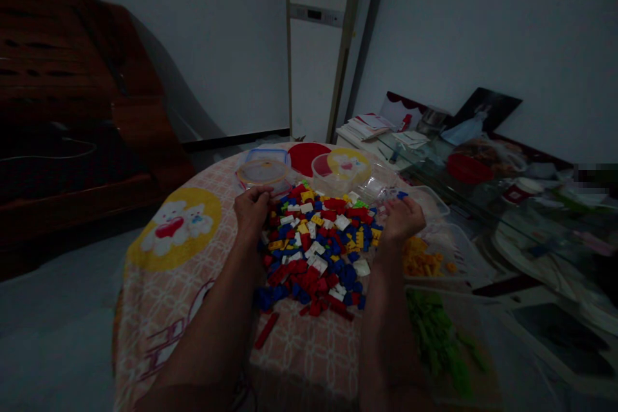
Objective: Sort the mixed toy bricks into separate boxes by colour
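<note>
A pile of toy building bricks [316, 248] in red, blue, white and yellow lies on the cloth-covered round table. At the pile's far left edge is my left hand [252, 211], its fingers drawn together; what they hold, if anything, is hidden. My right hand [404, 217] is raised at the pile's right side, closed with a small blue brick [402, 195] at its fingertips. Beside that hand stands a clear container with yellow pieces [422, 259]. Nearer to me, another clear container holds green pieces [441, 338]. One long red brick [266, 330] lies apart from the pile.
Clear plastic lids [263, 171] and a round clear tub [333, 170] sit at the table's far side. A cluttered glass-topped table [447, 183] adjoins on the right, with papers, a red bowl [469, 168] and a cup [521, 190]. A wooden bench [145, 122] stands left.
</note>
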`<state>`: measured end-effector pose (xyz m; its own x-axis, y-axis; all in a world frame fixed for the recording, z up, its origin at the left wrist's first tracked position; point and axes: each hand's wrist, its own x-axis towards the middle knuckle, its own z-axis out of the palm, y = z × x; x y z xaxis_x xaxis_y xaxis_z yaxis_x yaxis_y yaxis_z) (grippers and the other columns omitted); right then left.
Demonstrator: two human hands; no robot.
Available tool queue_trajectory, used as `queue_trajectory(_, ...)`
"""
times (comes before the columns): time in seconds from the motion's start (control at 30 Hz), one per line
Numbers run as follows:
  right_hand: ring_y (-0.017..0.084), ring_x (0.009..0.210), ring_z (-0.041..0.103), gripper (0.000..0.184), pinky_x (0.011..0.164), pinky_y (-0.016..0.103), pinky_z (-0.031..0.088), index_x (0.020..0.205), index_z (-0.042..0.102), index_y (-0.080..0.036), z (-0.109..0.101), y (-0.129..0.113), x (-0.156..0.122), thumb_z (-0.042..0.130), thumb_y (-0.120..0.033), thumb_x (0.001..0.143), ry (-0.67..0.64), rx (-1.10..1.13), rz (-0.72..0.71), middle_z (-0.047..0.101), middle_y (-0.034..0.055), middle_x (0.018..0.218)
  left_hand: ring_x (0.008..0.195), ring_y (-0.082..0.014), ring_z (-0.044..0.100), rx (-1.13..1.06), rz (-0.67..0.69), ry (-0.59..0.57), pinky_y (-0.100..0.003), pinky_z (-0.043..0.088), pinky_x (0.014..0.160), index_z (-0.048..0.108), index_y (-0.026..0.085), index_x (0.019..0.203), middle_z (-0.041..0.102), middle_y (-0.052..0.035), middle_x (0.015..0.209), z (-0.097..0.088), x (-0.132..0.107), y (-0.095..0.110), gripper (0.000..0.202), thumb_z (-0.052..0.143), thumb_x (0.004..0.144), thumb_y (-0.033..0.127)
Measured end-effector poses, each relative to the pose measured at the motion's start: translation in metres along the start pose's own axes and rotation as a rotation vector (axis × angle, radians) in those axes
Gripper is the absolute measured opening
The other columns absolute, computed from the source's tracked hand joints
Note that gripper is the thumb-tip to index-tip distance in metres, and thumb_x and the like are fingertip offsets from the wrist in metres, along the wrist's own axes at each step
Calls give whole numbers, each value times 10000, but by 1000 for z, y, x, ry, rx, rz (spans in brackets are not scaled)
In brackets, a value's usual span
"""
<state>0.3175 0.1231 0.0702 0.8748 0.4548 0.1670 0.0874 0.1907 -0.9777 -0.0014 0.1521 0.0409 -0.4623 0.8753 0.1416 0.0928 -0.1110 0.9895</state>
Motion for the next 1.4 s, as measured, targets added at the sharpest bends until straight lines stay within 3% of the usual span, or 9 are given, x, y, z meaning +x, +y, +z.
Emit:
queue_trajectory(0.07, 223, 938, 760, 485, 812, 363, 635, 1213, 675, -118, -1, 2, 5, 594, -275, 762, 35, 40, -12, 771, 124, 1076, 725, -186, 725, 9, 8, 8, -259, 553, 652, 796, 162, 964, 774, -65, 856, 0, 1, -1, 338, 594, 721, 284)
queue_trajectory(0.13, 239, 1002, 753, 511, 865, 382, 626, 1224, 691, -109, -2, 3, 6, 588, -298, 761, -24, -6, -41, 771, 139, 1135, 718, -186, 719, 38, 7, 14, -255, 545, 636, 799, 160, 964, 769, -64, 836, -1, 1, -1, 340, 593, 724, 285)
queue_trajectory(0.37, 261, 858, 758, 269, 863, 359, 595, 869, 815, -153, 0, -6, -6, 609, -252, 727, -463, -478, -188, 807, 95, 861, 725, -180, 714, 41, 2, -1, -254, 545, 649, 794, 150, 984, 774, -70, 865, -2, -1, 4, 353, 595, 725, 284)
queue_trajectory(0.6, 247, 926, 766, 270, 920, 345, 572, 923, 832, -198, 1, -5, -13, 708, -151, 687, -673, -763, -274, 830, 70, 961, 747, -188, 727, 35, -3, -2, -257, 551, 654, 793, 154, 989, 780, -76, 890, -1, 0, 0, 353, 596, 731, 293)
queue_trajectory(1.0, 256, 836, 761, 299, 851, 374, 590, 931, 831, -184, 3, -11, -17, 714, -155, 658, -612, -592, -264, 819, 67, 866, 762, -193, 732, 58, -6, -1, -260, 555, 665, 797, 159, 1004, 784, -78, 898, -1, 1, -2, 370, 585, 730, 289)
queue_trajectory(1.4, 235, 748, 717, 261, 776, 345, 569, 867, 826, -156, 1, -11, -13, 690, -283, 685, -452, -409, -245, 791, 58, 784, 749, -196, 732, 49, 3, 3, -271, 564, 672, 804, 169, 997, 777, -71, 881, -1, 2, -3, 361, 593, 731, 294)
